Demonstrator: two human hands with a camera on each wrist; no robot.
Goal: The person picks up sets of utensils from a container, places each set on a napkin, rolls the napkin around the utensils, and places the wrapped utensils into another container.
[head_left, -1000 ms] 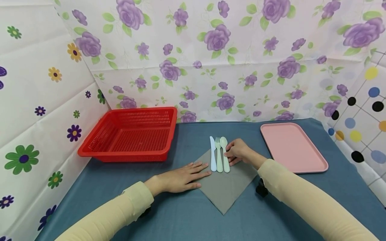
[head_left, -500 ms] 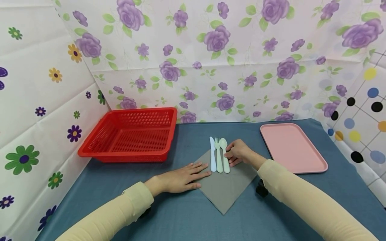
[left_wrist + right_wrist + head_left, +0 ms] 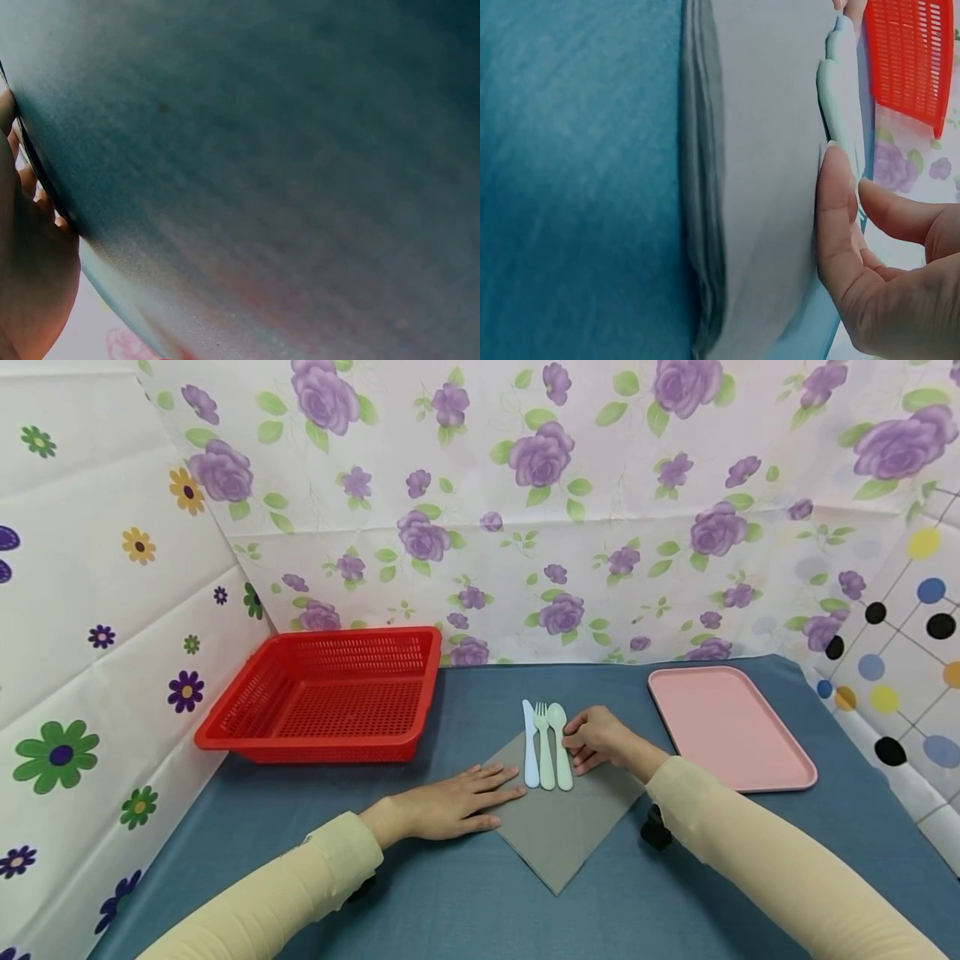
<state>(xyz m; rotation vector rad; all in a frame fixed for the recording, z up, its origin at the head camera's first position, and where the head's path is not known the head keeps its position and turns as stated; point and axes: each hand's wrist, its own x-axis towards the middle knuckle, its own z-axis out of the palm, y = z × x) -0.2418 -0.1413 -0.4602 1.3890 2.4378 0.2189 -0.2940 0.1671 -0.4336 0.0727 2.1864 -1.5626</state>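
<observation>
A grey folded napkin [image 3: 558, 835] lies on the table with one corner toward me. On its upper part rest a pale blue knife [image 3: 530, 764], a light green fork [image 3: 546, 760] and a light green spoon [image 3: 562, 764], side by side and upright in view. My left hand [image 3: 453, 802] lies flat with fingers spread over the napkin's left corner, fingertips close to the knife handle. My right hand [image 3: 597, 739] is at the spoon's right side, bent fingertips right at its edge. The right wrist view shows the thumb [image 3: 835, 180] beside the spoon handle [image 3: 831, 97], apart from the index fingertip.
A red perforated basket [image 3: 307, 753] stands at the back left. At the back right lies a pink tray [image 3: 723, 718]. Blue cloth [image 3: 442, 902] covers the table, and a floral curtain [image 3: 480, 585] rises behind it.
My right hand has shifted slightly right, its fingertips moving from over the spoon handle to its edge. My left hand and the cutlery stay in place.
</observation>
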